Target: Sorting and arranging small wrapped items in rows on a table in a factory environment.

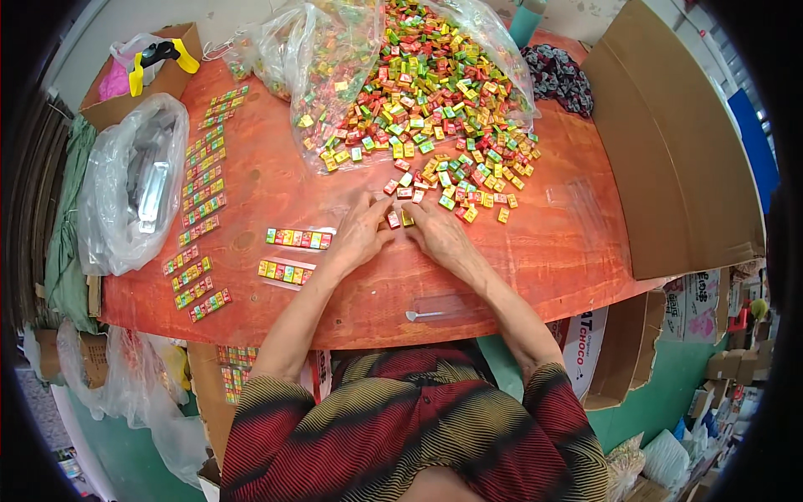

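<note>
A round orange-red table (519,251) of smooth painted wood bears a heap of small glossy candies (435,92) spilling from a crinkled clear bag (335,42). Just below the heap, the left hand (360,233) and right hand (439,234) lie flat, fingers loosely spread, meeting over two loose candy pieces (399,219), touching not gripping. Left of the hands lie packed strips (299,238).

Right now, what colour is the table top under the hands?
Reddish orange, seen in the head view: the table top under both hands.
</note>
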{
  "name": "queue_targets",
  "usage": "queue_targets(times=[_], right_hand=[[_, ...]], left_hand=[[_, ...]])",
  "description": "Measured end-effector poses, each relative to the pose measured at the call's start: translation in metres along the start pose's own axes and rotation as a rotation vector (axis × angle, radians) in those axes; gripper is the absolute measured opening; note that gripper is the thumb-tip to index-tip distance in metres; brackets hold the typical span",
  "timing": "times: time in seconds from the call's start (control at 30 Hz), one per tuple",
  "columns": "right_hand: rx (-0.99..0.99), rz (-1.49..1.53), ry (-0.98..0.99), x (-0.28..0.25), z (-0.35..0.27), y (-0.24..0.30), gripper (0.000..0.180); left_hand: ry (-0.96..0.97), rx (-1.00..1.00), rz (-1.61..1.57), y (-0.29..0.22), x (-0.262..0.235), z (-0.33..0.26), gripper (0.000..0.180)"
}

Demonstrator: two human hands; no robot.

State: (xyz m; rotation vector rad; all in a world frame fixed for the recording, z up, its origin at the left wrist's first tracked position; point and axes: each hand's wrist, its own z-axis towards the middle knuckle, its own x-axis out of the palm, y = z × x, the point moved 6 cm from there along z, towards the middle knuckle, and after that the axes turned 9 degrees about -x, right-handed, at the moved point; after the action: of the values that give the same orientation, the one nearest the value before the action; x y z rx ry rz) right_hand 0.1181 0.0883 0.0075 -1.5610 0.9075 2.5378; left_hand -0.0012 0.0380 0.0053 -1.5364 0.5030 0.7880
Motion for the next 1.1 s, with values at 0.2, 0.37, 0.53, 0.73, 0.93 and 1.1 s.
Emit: queue_targets(times=[0.2,0.37,0.53,0.73,0.93,1.1], right_hand=[[0.084,-0.23,0.006,-0.028,-0.007,-0.027,0.025],[0.066,-0.311,0.065,-0.026,-0.011,-0.036,0.019],[0.172,-0.241,0.123,-0.011,-0.012,-0.035,0.012],[0.284,-0.1,-0.205,-0.06,-0.032,-0.039,0.02],[0.32,-0.179,-0.142,-0.061,-0.045,-0.036,0.019],[0.303,-0.118,-0.068,-0.05,-0.048,-0.032,0.023]], left_hand=[[-0.058,0.0,0.06,-0.008,0.006,-0.003,0.045],[-0.141,0.083,0.053,-0.013,0.02,0.002,0.037],[-0.162,0.122,0.04,-0.014,0.024,0.004,0.032],[-0.191,0.136,0.095,-0.019,0.023,0.005,0.038],[-0.115,0.11,0.113,-0.023,0.032,0.01,0.041],[-0.127,0.148,0.147,-0.038,0.031,0.011,0.041]])
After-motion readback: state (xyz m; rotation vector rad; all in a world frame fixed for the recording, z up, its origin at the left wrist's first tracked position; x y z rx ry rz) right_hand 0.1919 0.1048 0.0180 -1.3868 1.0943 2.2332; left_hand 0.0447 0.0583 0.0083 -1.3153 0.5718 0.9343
